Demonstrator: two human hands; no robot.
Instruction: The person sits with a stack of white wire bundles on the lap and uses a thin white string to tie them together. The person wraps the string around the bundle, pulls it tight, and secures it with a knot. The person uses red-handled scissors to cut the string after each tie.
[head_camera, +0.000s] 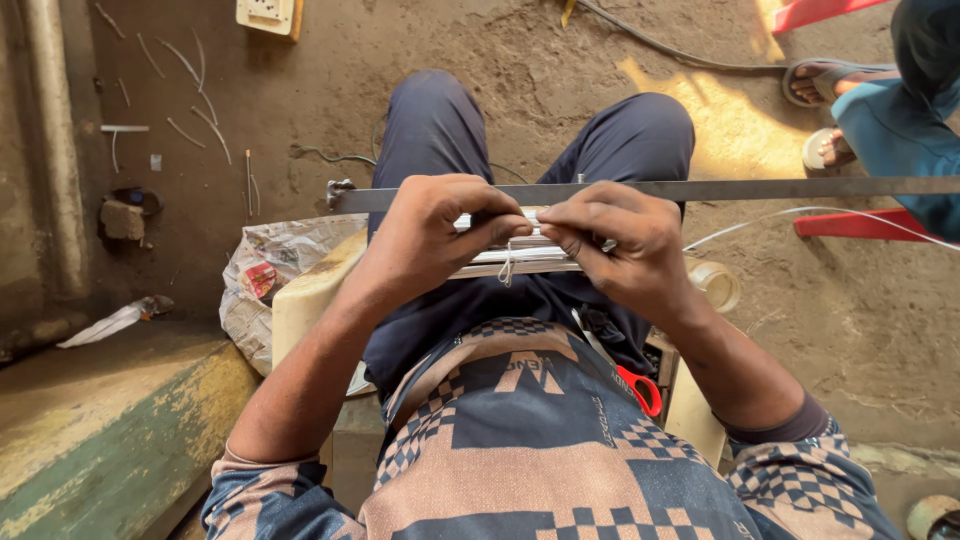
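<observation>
Head view: the person sits with a bundle of thin white strips (520, 255) lying flat across the lap, just below a long metal bar (640, 189) that runs across the knees. The left hand (435, 225) is closed over the left end of the bundle, thumb beneath and fingers curled on top. The right hand (625, 250) pinches the bundle's right portion, fingertips meeting the left hand's near the middle. A short white thread (507, 268) hangs from the bundle's near edge between the two hands; whether it is knotted cannot be told.

Assessment: the step in hand appears to be binding or squaring the strips. To do it well, both grips should keep the strip ends flush and the stack flat, with the thread held taut at mid-length so the strips do not fan out.

Also noted: red-handled scissors (640, 388) at the right hip, a crumpled newspaper (262, 280) at the left knee, a pale round container (716, 283) beside the right wrist, and another person's sandalled feet (830, 85) at the upper right of the dirt floor (520, 50).
</observation>
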